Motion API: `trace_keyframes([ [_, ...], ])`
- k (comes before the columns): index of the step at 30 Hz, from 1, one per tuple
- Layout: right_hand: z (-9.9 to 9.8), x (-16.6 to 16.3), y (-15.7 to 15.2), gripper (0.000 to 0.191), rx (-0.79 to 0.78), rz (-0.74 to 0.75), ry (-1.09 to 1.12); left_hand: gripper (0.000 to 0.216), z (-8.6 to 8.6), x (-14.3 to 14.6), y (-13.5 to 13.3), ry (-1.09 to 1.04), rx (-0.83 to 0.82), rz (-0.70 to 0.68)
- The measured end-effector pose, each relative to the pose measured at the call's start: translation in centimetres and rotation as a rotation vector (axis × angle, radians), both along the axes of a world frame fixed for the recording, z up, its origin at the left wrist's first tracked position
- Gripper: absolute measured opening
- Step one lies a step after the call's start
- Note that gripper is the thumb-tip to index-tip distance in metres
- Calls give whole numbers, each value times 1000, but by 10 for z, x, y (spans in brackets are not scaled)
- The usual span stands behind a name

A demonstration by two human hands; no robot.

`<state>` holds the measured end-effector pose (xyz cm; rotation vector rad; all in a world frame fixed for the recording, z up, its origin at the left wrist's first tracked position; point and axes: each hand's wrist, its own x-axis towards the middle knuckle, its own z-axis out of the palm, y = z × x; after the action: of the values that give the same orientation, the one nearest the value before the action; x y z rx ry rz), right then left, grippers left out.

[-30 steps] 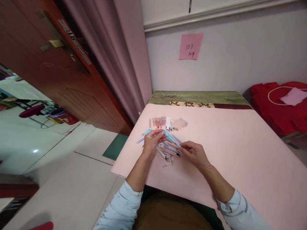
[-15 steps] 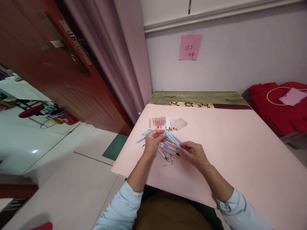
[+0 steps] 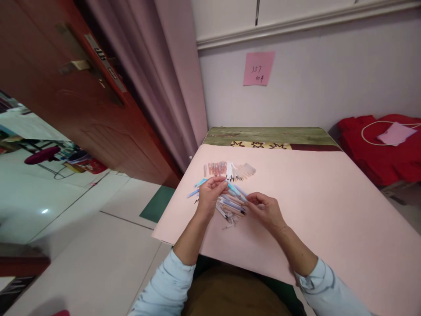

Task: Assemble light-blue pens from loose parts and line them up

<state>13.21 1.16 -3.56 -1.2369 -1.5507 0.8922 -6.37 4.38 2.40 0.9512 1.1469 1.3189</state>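
A loose heap of slim pens (image 3: 230,205) in pale blue, lilac and white lies on the pink table cover (image 3: 315,206). My left hand (image 3: 209,197) is curled over the heap's left side and pinches a light blue pen (image 3: 234,189) at one end. My right hand (image 3: 265,210) is closed on the same pen's other end, at the heap's right edge. Behind the heap lies a row of small parts (image 3: 230,169): orange ones, white ones with dark tips, and clear ones. Two more blue pens (image 3: 196,187) poke out to the left of my left hand.
The table stands against a wall with a pink sticky note (image 3: 258,68). A green patterned strip (image 3: 269,137) runs along the table's far edge. A red bag (image 3: 384,145) sits at the right. A brown door (image 3: 66,87) and mauve curtain (image 3: 158,79) are on the left.
Both hands stay on the pens with only slight finger shifts. The camera has tipped down a little, so the wall note sits lower in view.
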Motion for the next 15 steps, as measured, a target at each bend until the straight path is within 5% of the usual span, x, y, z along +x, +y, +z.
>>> trace_keyframes([
  [8, 1, 0, 2, 24, -64, -105, 109, 45, -5, -18, -10, 87, 79, 163],
  [15, 10, 37, 19, 36, -93, -365, 336, 40, -37, -80, -26, 562, 253, 493],
])
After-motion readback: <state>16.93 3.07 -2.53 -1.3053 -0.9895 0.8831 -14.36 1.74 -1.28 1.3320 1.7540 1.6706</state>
